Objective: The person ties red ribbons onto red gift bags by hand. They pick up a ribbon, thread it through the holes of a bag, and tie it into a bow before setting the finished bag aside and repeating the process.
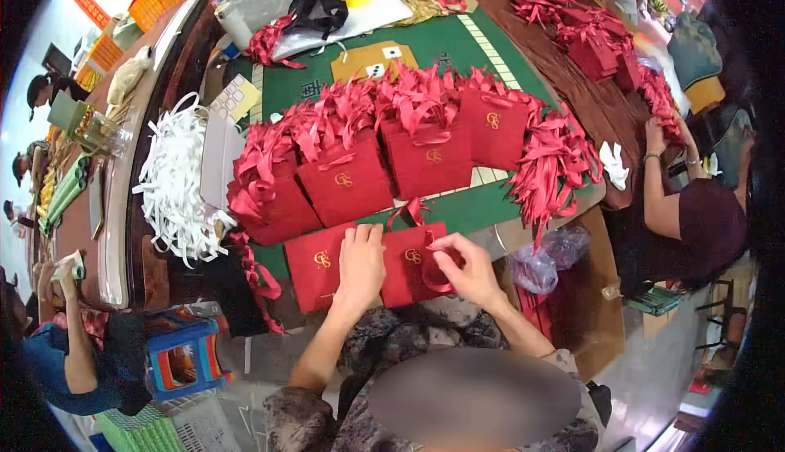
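Note:
Two flat red bags with gold lettering lie side by side at the front edge of the table. My left hand (pixel 362 262) rests on them where they meet, its fingers together, between the left bag (pixel 312 270) and the right bag (pixel 401 264). At the right bag's right side, my right hand (pixel 464 268) pinches a red ribbon (pixel 432 276) that loops down over the bag. Behind them stand stacks of red bags (pixel 343 182) topped with tangled red ribbons (pixel 417 96). More loose red ribbons (pixel 552 166) hang over the table's right part.
White ribbons (pixel 180 182) are heaped on the left. A crumpled plastic bag (pixel 544 260) lies right of my right hand. A co-worker in dark clothing (pixel 695 215) handles red ribbons at the right table. Another person (pixel 82 354) works at lower left, near blue and red stools (pixel 184 354).

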A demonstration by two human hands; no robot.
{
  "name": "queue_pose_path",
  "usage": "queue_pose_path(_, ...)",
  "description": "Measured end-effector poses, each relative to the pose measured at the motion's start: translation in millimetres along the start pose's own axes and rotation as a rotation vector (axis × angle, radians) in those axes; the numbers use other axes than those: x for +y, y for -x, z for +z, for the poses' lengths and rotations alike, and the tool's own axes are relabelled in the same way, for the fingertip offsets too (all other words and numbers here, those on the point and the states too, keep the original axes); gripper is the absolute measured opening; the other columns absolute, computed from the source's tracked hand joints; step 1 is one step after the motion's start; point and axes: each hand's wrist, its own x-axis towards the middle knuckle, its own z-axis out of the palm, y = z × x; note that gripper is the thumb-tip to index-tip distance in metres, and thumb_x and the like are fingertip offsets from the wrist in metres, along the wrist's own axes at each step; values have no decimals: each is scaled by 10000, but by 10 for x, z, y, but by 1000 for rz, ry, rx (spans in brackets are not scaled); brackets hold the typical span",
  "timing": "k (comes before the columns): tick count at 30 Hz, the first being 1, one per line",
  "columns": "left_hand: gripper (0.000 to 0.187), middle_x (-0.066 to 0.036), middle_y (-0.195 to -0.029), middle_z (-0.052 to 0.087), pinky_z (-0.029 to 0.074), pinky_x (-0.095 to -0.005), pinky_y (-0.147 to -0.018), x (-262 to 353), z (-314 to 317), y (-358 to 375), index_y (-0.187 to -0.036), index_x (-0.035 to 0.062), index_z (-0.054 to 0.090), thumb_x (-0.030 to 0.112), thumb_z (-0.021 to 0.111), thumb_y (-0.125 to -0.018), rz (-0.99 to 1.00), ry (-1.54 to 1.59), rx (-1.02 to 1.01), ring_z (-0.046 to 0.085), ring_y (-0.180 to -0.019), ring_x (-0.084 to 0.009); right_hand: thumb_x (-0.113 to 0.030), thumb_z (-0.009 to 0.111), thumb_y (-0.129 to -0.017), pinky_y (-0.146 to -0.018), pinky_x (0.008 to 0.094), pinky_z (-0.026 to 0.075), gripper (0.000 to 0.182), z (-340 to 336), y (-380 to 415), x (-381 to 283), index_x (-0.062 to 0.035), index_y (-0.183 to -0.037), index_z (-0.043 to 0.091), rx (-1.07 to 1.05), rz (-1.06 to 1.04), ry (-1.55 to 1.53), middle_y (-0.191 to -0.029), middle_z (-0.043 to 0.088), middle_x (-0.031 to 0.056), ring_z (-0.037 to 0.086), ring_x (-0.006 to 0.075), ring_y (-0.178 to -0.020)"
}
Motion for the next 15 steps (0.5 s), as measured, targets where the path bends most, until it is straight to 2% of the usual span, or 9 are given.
queue_pose_path(2, 350, -164, -1069, 619, 479, -456, -849, -17, 41, -19, -1158, 22, 626, 32, 666, -810, 15, -56, -63, 564, -962, -359, -114, 660, -925, -645, 242, 460, 160, 136, -40, 80, -31, -1061, 670, 17, -7, 81, -895, 667, 28, 579, 82, -729)
queue_pose_path(3, 330, -154, -1045, 621, 483, -449, -842, -11, 52, -31, -1131, 29, 631, 44, 676, -805, 12, -78, -97, 566, -951, -351, -125, 661, -922, -650, 265, 472, 171, 199, -55, 120, -28, -1062, 672, 38, -28, 72, -909, 679, 55, 598, 121, -723)
queue_pose_path(5, 309, -143, -1021, 623, 486, -443, -835, 5, 66, -41, -1104, 36, 636, 56, 685, -800, 13, -98, -137, 568, -940, -343, -129, 662, -922, -652, 279, 479, 170, 300, -85, 251, -30, -1060, 674, 58, -70, 101, -908, 679, 68, 604, 143, -715)
queue_pose_path(7, 249, -124, -951, 612, 485, -439, -809, 26, 51, -36, -1020, 52, 631, 53, 702, -782, 4, -30, -104, 571, -916, -339, -138, 670, -916, -670, 319, 505, 169, 366, -108, 336, -41, -1053, 685, 60, -111, 174, -931, 684, 108, 639, 212, -728)
queue_pose_path(10, 212, -130, -895, 586, 481, -438, -782, 32, 11, -47, -957, 61, 613, 34, 708, -769, 52, 112, -77, 573, -886, -339, -136, 683, -902, -682, 336, 515, 169, 434, -103, 392, -54, -1049, 694, 91, -170, 291, -936, 686, 114, 661, 258, -753)
queue_pose_path(15, 173, -128, -851, 576, 471, -439, -766, 43, -56, -71, -911, 53, 597, 5, 689, -772, 68, 234, -86, 569, -852, -335, -130, 700, -879, -725, 372, 526, 132, 403, -53, 287, -58, -989, 704, 84, -61, 217, -916, 686, 116, 678, 302, -779)
